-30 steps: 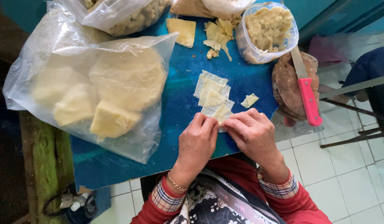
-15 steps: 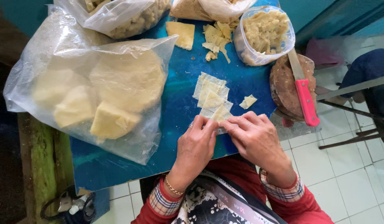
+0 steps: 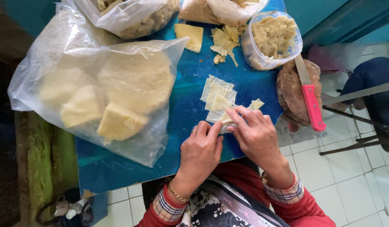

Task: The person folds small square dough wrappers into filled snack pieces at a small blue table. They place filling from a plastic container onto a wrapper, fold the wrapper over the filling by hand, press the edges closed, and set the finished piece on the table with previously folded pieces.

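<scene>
Pinching a thin pale sheet (image 3: 225,119) between them, the left hand (image 3: 201,152) and right hand (image 3: 256,135) meet near the stack of sheets (image 3: 218,97) on the blue table (image 3: 182,105).

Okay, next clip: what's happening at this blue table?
A person seated at the blue table works with both bare hands on a small pale yellow piece at the near edge of a pile of thin squares. The left hand and right hand meet at it, fingers pinching. A large clear bag of pale yellow blocks lies to the left. A plastic tub of crumbled pieces stands at the far right, and a pink-handled knife rests on a round wooden board.
</scene>
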`<action>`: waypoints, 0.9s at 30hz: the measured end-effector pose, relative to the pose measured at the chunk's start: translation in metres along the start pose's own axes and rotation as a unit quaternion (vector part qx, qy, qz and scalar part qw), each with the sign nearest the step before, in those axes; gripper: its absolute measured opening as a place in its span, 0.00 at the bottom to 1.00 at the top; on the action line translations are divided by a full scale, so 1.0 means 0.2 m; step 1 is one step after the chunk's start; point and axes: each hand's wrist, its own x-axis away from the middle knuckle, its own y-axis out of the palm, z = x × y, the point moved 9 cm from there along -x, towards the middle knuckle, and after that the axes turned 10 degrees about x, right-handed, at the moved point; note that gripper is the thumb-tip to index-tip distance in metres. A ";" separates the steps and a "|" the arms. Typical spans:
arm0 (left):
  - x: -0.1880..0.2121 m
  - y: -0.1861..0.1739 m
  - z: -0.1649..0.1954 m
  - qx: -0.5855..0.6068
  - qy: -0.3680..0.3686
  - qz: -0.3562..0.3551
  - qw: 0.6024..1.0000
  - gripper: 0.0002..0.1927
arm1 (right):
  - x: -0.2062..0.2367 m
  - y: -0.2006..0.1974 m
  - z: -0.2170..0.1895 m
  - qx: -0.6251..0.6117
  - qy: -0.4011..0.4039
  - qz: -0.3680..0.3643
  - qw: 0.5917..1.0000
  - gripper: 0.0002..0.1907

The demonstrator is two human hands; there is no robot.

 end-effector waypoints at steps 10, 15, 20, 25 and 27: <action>0.06 0.00 0.05 -0.084 0.069 0.000 0.994 0.10 | -0.05 0.01 0.03 -0.026 -0.008 -0.018 0.999 0.09; 0.08 -0.01 0.06 -0.088 0.093 -0.005 0.992 0.12 | -0.07 0.05 0.05 -0.042 -0.004 -0.030 0.999 0.07; 0.09 -0.01 0.07 -0.100 0.104 -0.004 0.989 0.13 | -0.18 0.02 0.08 -0.106 0.017 -0.041 0.993 0.06; 0.10 -0.01 0.06 -0.086 0.102 0.005 0.991 0.09 | -0.42 -0.05 0.26 -0.315 0.155 -0.002 0.937 0.09; 0.10 -0.01 0.06 -0.071 0.093 0.002 0.993 0.07 | -0.59 -0.09 0.32 -0.316 0.127 0.058 0.939 0.10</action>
